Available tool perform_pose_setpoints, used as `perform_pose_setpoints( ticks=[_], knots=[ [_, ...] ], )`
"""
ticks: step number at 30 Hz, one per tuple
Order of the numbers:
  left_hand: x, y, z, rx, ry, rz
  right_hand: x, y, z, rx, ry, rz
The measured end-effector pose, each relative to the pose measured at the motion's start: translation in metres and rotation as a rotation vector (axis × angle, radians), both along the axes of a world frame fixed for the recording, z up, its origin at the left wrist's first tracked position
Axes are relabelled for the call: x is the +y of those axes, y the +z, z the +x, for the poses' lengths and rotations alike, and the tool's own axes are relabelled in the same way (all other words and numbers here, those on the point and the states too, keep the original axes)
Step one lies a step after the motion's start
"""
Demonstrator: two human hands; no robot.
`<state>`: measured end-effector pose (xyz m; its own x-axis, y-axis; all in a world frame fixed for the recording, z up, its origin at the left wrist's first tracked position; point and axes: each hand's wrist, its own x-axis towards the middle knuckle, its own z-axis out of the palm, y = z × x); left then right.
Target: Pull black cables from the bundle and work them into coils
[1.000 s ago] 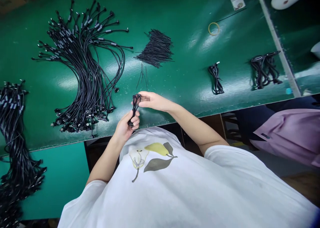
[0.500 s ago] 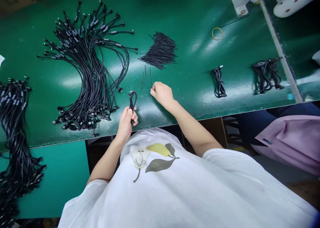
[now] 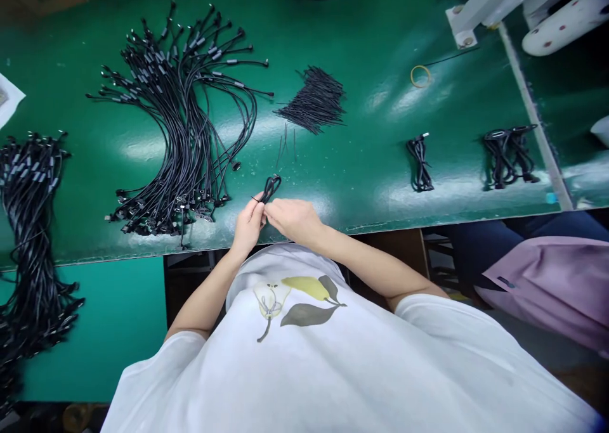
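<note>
Near the table's front edge, my left hand [image 3: 248,229] is closed round a folded black cable [image 3: 271,187], whose looped end sticks up past the fingers. My right hand [image 3: 294,220] is pressed up against it, fingertips pinched at the cable's middle. A thin black twist tie [image 3: 255,199] pokes out to the left across the cable; its other end is hidden by the fingers. Beyond the hands lie a few loose ties [image 3: 285,142] and a dense pile of black twist ties [image 3: 316,100].
A large heap of black cables [image 3: 183,116] spreads to the left, and another bundle [image 3: 33,217] hangs off the far-left edge. Folded cables [image 3: 419,163] and a further group [image 3: 507,157] lie right. A yellow ring [image 3: 420,76] and a white metal bracket [image 3: 462,30] are beyond.
My right hand has come left from beside the loose ties to the folded cable. The left hand has shifted slightly up and right, and the cable now leans right with a tie across it.
</note>
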<state>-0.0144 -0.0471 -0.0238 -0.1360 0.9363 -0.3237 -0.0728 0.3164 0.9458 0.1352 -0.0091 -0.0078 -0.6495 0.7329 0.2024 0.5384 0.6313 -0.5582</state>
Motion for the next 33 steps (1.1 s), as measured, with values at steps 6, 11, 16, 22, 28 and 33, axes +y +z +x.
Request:
perform_pose_setpoints(
  ticks=[6,11,16,22,28,33],
  knots=[
    [0.001,0.003,-0.010,0.066,-0.194,-0.022,0.025,0.014,0.006,-0.134,0.424,0.639],
    [0.002,0.015,-0.010,-0.109,-0.260,-0.144,0.029,0.026,0.011,-0.266,0.567,0.779],
    [0.003,0.009,-0.003,-0.141,-0.286,-0.225,0.023,0.035,0.012,-0.414,0.631,0.862],
    [0.012,-0.006,0.013,-0.019,-0.105,-0.078,0.031,0.028,-0.006,-0.642,0.514,0.720],
    [0.030,0.005,0.012,-0.431,0.238,0.051,0.043,0.025,-0.027,-0.427,0.108,0.244],
    [0.029,0.019,-0.005,-0.141,0.174,0.338,0.053,0.018,-0.022,0.049,-0.144,-0.082]
  ],
)
